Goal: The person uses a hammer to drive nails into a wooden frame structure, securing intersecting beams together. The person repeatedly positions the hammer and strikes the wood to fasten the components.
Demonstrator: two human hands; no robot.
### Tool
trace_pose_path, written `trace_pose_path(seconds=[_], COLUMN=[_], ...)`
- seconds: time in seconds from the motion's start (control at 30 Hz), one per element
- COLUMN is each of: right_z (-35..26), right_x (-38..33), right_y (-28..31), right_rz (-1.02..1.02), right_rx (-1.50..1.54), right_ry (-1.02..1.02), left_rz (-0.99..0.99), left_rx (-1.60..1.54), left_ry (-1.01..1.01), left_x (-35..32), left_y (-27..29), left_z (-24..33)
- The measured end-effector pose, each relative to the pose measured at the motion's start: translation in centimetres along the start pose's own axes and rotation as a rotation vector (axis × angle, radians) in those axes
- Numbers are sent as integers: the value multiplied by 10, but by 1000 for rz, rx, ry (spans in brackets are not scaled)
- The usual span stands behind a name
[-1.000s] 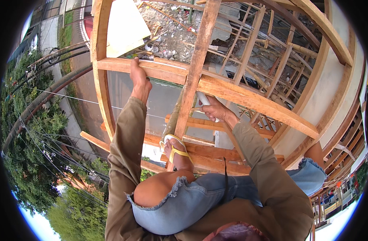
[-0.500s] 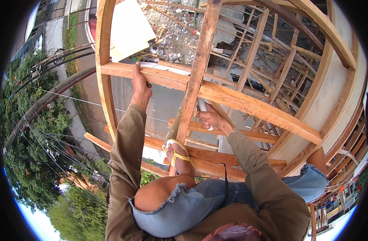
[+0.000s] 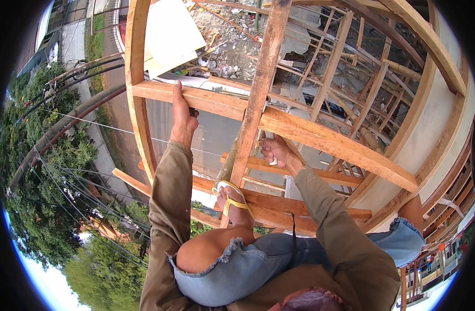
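My left hand (image 3: 184, 116) is closed round the left horizontal wooden beam (image 3: 216, 101), one finger stretched up across it and the others mostly hidden behind. My right hand (image 3: 277, 151) is closed round the handle of a white-handled tool (image 3: 269, 136), just below the right horizontal beam (image 3: 336, 140) and beside the upright beam (image 3: 263, 62). The tool's far end runs up behind the wood, so its kind does not show clearly. My foot in a yellow-strapped sandal (image 3: 232, 202) rests at the lower end of the upright beam.
More wooden frame pieces (image 3: 139, 103) curve round on both sides. Far below lie rubble (image 3: 227, 39), pale sheets (image 3: 172, 33) and bamboo and timber framing (image 3: 351, 78). Thick cables (image 3: 66, 111) and trees (image 3: 51, 171) are at the left. A white panel (image 3: 429, 135) stands at the right.
My right hand and the white-handled tool have shifted slightly right and down, and the handle has tilted a little. My left hand keeps its hold on the beam. The view has shifted slightly.
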State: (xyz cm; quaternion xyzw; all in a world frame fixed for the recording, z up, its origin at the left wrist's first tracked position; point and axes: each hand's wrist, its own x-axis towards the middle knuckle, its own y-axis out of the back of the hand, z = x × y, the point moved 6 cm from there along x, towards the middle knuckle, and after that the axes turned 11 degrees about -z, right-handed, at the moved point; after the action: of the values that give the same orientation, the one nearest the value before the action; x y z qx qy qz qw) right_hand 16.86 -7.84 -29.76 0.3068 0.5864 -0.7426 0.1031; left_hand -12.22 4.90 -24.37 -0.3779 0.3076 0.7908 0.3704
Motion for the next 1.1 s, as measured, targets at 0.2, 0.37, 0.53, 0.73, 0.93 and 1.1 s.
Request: trace_pose_path(seconds=[0.2, 0.37, 0.53, 0.73, 0.93, 1.1], right_z=[-4, -4, -12, -51, -141, -184], right_x=[0, -21, -89, -197, -179, -118], right_y=[-9, -8, -2, -69, -201, -262], right_rz=[24, 36, 246, 46, 248, 565], right_rx=[-273, -499, -742, -1325, -1337, -1555], right_ry=[13, -72, -268, -537, -34, 319], left_rz=[-48, -18, -138, -344, -261, -224], left_rx=[-28, -68, -227, -632, -804, -835], left_ry=[-62, -45, -123, -251, -341, -337], left_x=[1, -8, -6, 11, 23, 22], left_y=[-7, -8, -9, -12, -22, -25], left_z=[5, 0, -2, 4, 1, 3])
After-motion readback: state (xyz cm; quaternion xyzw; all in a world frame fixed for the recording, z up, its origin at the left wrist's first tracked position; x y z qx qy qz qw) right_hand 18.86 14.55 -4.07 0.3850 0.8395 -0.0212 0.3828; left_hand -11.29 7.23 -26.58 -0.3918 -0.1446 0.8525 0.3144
